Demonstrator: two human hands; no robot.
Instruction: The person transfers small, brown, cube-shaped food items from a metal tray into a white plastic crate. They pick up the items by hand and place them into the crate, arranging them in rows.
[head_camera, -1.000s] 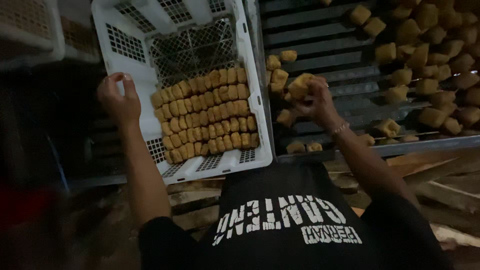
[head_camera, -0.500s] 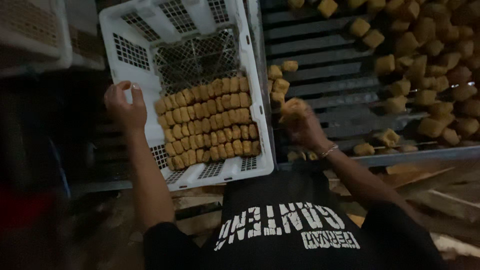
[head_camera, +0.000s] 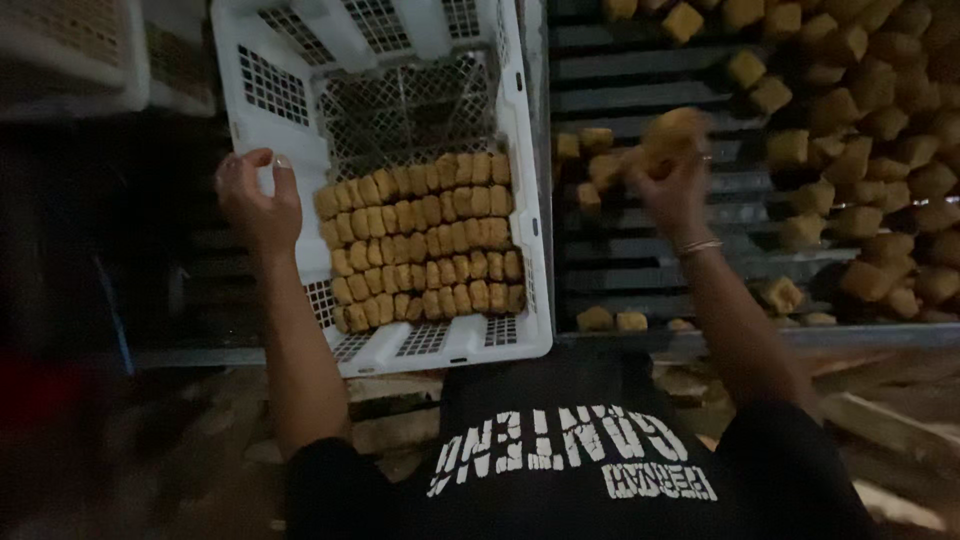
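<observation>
Head view: left hand (head_camera: 258, 205) grips perforated plastic crate (head_camera: 520, 180) rim; right hand (head_camera: 672, 185) clutches golden cubes (head_camera: 672, 135), blurred

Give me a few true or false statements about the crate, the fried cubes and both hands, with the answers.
1. The left hand grips the white crate by its rim. True.
2. The crate is full to the top. False: neat rows of cubes cover only its near half, and bare mesh shows beyond.
3. The right hand holds cubes over the dark slatted rack. True.
4. The cubes on the rack lie in neat rows. False: loose cubes lie scattered and heaped.
</observation>
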